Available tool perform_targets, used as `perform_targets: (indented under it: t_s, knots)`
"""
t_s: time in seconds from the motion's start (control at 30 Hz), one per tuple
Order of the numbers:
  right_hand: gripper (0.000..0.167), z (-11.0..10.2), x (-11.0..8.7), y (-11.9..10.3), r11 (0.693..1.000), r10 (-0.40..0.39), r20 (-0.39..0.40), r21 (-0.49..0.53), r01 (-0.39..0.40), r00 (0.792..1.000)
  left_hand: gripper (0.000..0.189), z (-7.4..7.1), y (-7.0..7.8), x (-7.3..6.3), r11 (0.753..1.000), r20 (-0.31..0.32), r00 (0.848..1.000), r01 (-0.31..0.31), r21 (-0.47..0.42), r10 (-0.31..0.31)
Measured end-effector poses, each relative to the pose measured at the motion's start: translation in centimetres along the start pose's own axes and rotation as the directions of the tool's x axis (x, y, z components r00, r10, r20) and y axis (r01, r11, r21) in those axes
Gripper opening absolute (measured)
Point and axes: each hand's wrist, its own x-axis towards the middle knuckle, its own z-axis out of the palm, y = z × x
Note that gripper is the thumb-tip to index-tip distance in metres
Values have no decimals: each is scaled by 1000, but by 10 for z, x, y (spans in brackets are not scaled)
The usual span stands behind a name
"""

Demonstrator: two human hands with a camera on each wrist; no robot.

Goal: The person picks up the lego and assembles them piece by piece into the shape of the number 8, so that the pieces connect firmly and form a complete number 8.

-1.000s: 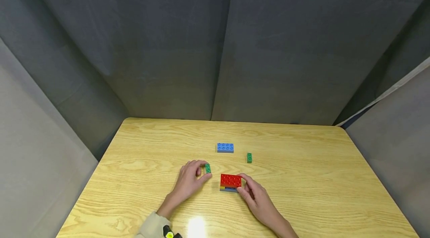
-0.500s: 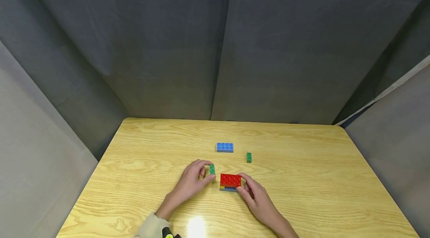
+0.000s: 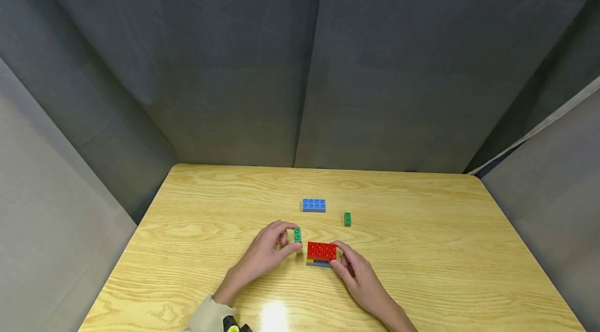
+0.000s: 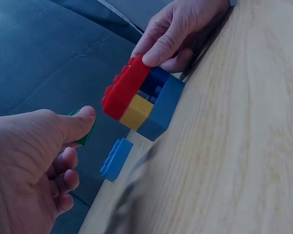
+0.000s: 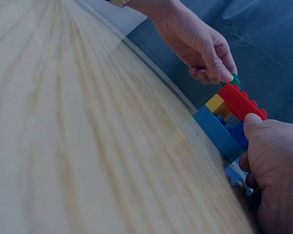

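Note:
Between thumb and forefinger my left hand [image 3: 267, 248] pinches a small green brick [image 3: 297, 235], held just left of a stack of toy bricks. That stack has a red brick [image 3: 322, 251] on top, a yellow brick [image 4: 137, 111] and a dark blue brick [image 4: 158, 76] in the middle layer, and a blue brick [image 4: 162, 108] at the base on the table. A gap shows between the two middle bricks. My right hand [image 3: 358, 275] grips the stack's right end, thumb in front and forefinger behind. In the left wrist view the green brick is mostly hidden by the thumb.
Behind the stack, a loose blue brick [image 3: 314, 205] lies on the wooden table [image 3: 445, 248]. To its right is a second small green brick [image 3: 347, 219]. Grey curtains [image 3: 234, 61] enclose the table at the back and sides.
My left hand has carried the green brick rightward, close to the stack, and slightly away from me in the last half second. The right hand and the stack have stayed put.

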Motion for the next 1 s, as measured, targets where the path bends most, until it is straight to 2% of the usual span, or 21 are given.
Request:
perform_targets:
  t_s: [0.27, 0.43, 0.57, 0.77, 1.0]
  knots:
    - [41, 1, 0, 1, 1000, -9, -4, -4, 9, 1000, 42, -5, 9, -1, 999, 2, 999, -48, -1, 48]
    - [40, 1, 0, 2, 999, -47, -18, -11, 46, 999, 44, -5, 13, -1, 997, 8, 997, -72, -23, 73]
    - [40, 0, 0, 1, 999, -40, -14, -6, 39, 999, 44, -2, 14, -2, 996, 17, 996, -84, -33, 84]
    - [41, 0, 1, 0, 1000, -14, -2, 5, 14, 1000, 43, 2, 16, -3, 996, 37, 996, -82, -37, 83]
    - [38, 1, 1, 2, 998, -52, -18, 20, 52, 998, 43, 9, 17, -3, 998, 59, 996, -65, -24, 66]
